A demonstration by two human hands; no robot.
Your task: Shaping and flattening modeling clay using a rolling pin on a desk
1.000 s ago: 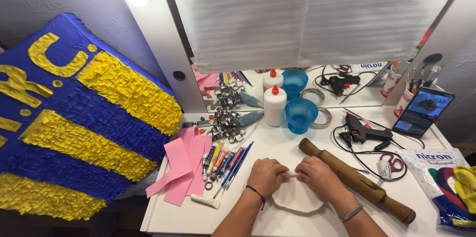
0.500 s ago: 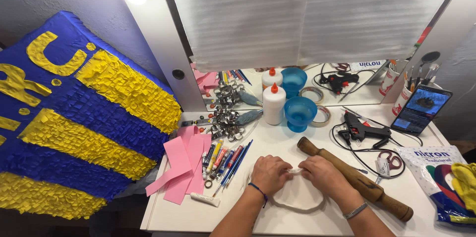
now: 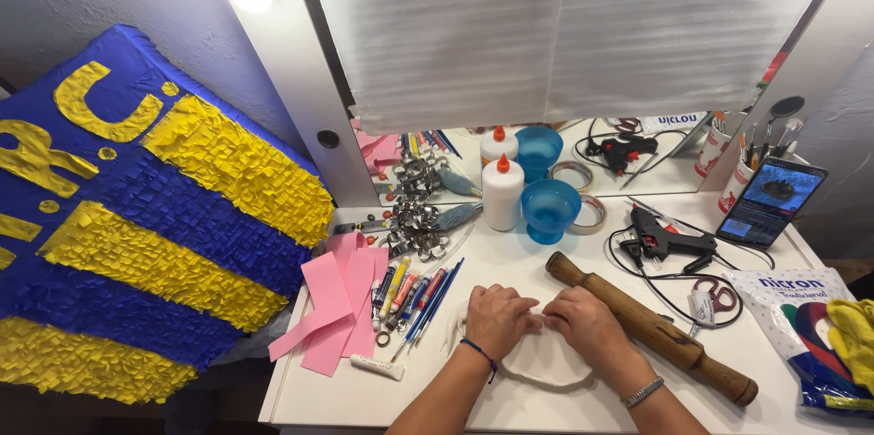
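Both of my hands rest on a flat white sheet of dough-like material (image 3: 546,369) on the white table (image 3: 510,267). My left hand (image 3: 498,318) presses its fingers on the sheet's upper left edge. My right hand (image 3: 585,322) presses beside it, fingertips almost touching the left ones. The sheet's rounded lower rim shows between my forearms. A wooden rolling pin (image 3: 648,326) lies diagonally just right of my right hand.
Pens and markers (image 3: 414,294) and pink paper strips (image 3: 337,308) lie to the left. A glue bottle (image 3: 503,194), blue cup (image 3: 550,209), tape rolls (image 3: 590,214), black glue gun (image 3: 665,241), scissors (image 3: 715,296), phone (image 3: 770,202) and a blue-yellow fringed piñata (image 3: 137,226) surround the work area.
My hands have shifted slightly on the white sheet, fingertips drawing closer together at its upper edge. Nothing else has moved.
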